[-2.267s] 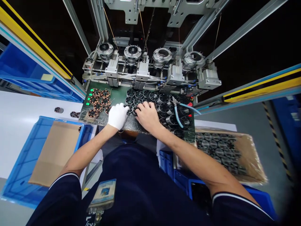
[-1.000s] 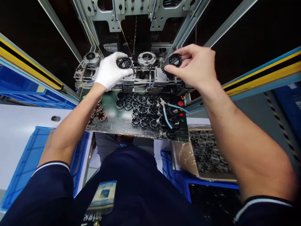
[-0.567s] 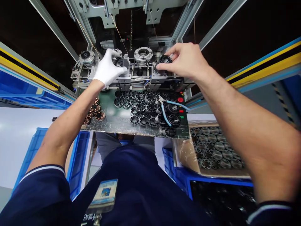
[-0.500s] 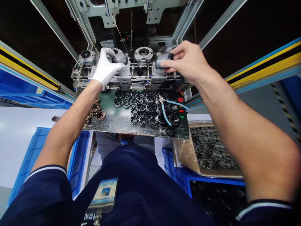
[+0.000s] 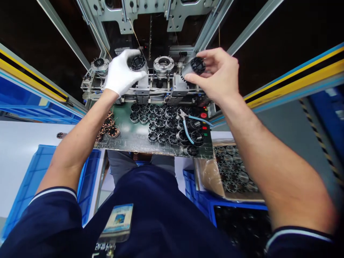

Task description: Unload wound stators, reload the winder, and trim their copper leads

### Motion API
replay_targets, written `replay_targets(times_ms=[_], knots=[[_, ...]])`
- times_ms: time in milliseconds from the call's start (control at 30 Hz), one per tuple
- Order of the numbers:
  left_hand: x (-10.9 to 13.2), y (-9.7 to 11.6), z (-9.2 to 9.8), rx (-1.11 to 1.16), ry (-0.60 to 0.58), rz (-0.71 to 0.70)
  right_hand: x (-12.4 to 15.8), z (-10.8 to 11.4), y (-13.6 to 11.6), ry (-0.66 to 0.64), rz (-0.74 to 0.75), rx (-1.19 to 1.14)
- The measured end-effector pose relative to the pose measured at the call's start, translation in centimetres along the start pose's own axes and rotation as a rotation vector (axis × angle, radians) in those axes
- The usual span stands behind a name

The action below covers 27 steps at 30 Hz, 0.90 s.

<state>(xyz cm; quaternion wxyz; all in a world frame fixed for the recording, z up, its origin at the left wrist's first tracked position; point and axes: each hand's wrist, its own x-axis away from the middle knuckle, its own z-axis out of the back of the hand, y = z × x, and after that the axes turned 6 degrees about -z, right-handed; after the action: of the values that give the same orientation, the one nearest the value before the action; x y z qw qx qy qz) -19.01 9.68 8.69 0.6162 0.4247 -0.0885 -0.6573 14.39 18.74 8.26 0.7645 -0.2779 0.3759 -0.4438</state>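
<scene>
The person's left hand (image 5: 118,74), in a white glove, pinches a cylinder (image 5: 138,63) between thumb and fingers, its black slotted end turned up. The bare right hand (image 5: 221,77) has thumb and fingers curled round a second cylinder (image 5: 194,67), which leans, black end up. Both are held up at the machine (image 5: 143,86); whether either touches it I can't tell from here. Between the two hands sits a ring holder (image 5: 163,72), and at the far left another holder (image 5: 100,68) carries a black core (image 5: 98,62). On the green bench (image 5: 126,139) below, more cylinders (image 5: 160,122) stand close together, with blue-handled pliers (image 5: 185,122) lying open across some. Copper coils (image 5: 113,132) are bunched near the left forearm (image 5: 67,154), and a box (image 5: 212,179) of rings (image 5: 232,168) sits by the bench's right end.
</scene>
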Motion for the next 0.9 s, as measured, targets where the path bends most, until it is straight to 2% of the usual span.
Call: replay_targets(times_ms=[133,233,333,400,467,567,633,700,800,900], knots=[[0.6,0.0,-0.7,-0.110,-0.082,0.083,0.1,-1.1,0.4,-0.043,-0.023,0.164],[0.7,-0.2,-0.8,-0.130,-0.065,0.060,-0.5,-1.2,0.6,-0.045,-0.016,0.235],[1.2,0.0,-0.7,-0.107,-0.065,0.091,-0.9,-1.3,0.5,-0.041,-0.021,0.251],[2.5,1.0,-0.7,-0.023,-0.086,0.076,-0.1,-1.4,0.0,-0.053,-0.028,0.173],[5.1,2.9,-0.6,0.113,-0.068,0.000,2.3,-1.5,-1.2,-0.063,-0.012,-0.036],[10.7,7.2,-0.7,0.320,0.021,-0.123,8.0,-1.3,-4.2,-0.097,0.036,-0.381],[14.2,10.2,-0.6,0.438,0.045,-0.156,12.0,-0.9,-6.7,-0.131,0.040,-0.461],[16.7,12.5,-0.3,0.534,0.057,-0.173,14.8,-0.4,-8.9,-0.173,0.012,-0.491],[18.3,14.1,0.4,0.599,0.087,-0.204,16.6,0.0,-10.7,-0.220,-0.052,-0.485],[18.6,13.9,1.4,0.537,0.090,-0.225,16.7,0.1,-11.2,-0.196,-0.046,-0.459]])
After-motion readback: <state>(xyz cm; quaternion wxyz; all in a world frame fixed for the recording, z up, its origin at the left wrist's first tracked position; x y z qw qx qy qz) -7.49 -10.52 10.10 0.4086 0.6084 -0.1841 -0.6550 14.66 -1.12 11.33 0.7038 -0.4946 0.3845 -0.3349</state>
